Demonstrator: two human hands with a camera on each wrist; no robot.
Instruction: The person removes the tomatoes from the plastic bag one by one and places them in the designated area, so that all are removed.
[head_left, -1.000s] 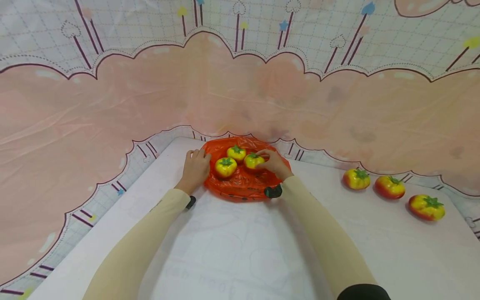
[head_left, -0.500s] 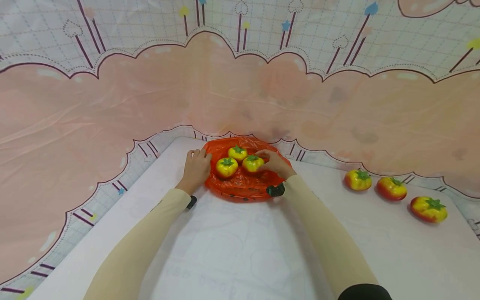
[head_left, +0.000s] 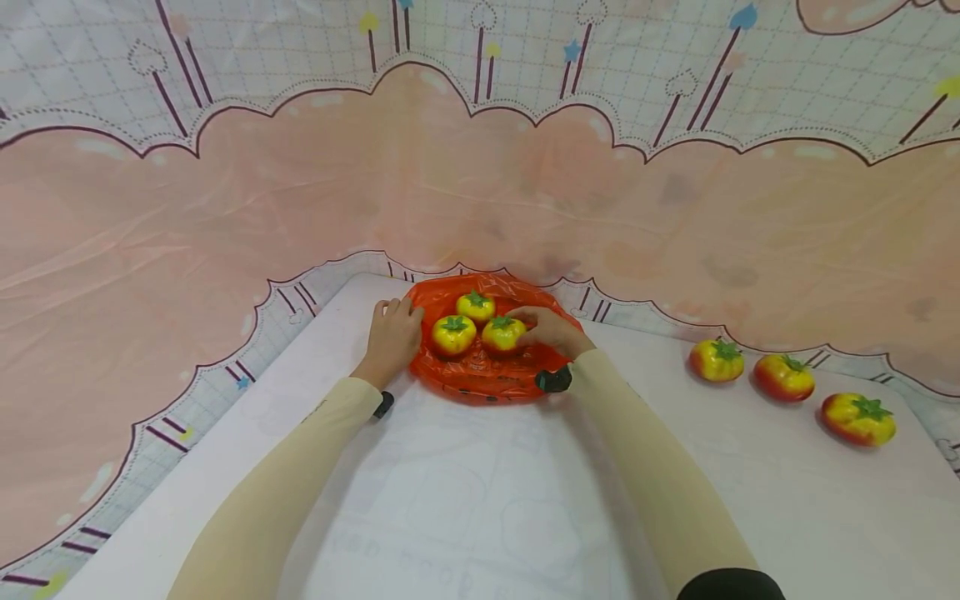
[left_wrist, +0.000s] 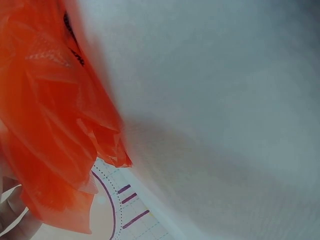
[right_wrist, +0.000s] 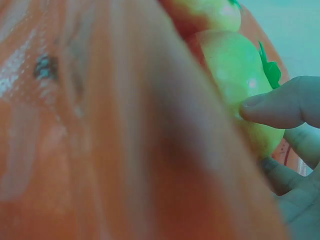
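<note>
In the head view, an orange-red plastic bag (head_left: pixel 480 385) lies spread on the white table, with three yellow-and-red persimmons on it. The left persimmon (head_left: pixel 453 337) and the back persimmon (head_left: pixel 476 305) sit beside the right one (head_left: pixel 502 338). My right hand (head_left: pixel 553 330) holds that right persimmon; in the right wrist view my thumb presses its side and my fingers lie below. My left hand (head_left: pixel 393 335) grips the bag's left edge. Its fingers (left_wrist: pixel 14 215) show behind the plastic in the left wrist view, partly hidden.
To the right on the table (head_left: pixel 480 508) three more persimmons stand in a slanting row: a left one (head_left: pixel 716 361), a middle one (head_left: pixel 782 377) and a right one (head_left: pixel 857 419). A pink patterned cloth (head_left: pixel 480 183) hangs behind the table's back edge.
My right hand has shifted the held persimmon slightly left and nearer to me, close to the left persimmon. My left hand stays at the bag's edge.
</note>
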